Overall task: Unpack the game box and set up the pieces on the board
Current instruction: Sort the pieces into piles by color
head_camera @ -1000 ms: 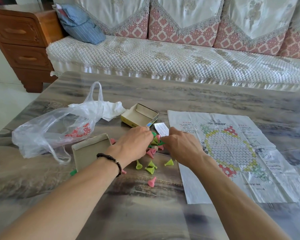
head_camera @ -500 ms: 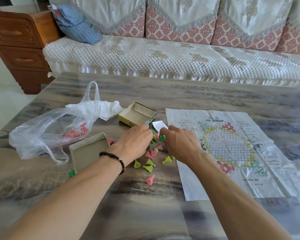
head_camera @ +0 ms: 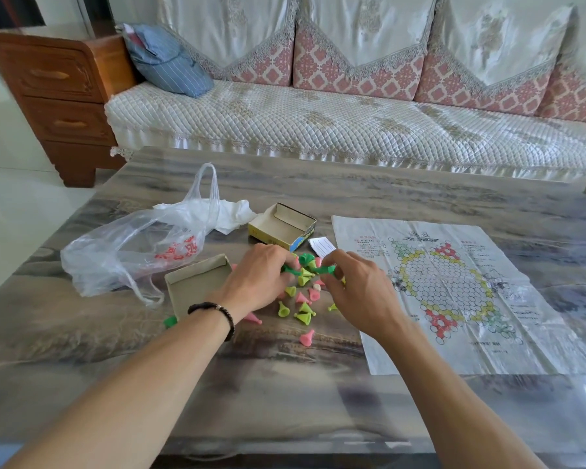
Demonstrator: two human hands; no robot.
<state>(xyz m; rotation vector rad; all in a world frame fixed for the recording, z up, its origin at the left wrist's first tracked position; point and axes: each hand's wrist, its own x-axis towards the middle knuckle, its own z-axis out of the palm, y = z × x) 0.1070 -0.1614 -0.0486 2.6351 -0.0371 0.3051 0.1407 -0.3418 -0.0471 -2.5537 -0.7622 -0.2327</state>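
your left hand (head_camera: 257,279) and right hand (head_camera: 359,289) each pinch dark green pieces (head_camera: 305,264) above the loose pile of pieces (head_camera: 300,301) on the table (head_camera: 285,384), just left of the paper board (head_camera: 447,292). how many each holds i cannot tell. keep the fingers narrow, sort one colour at a time, then carry them onto the matching corner without nudging the sheet.
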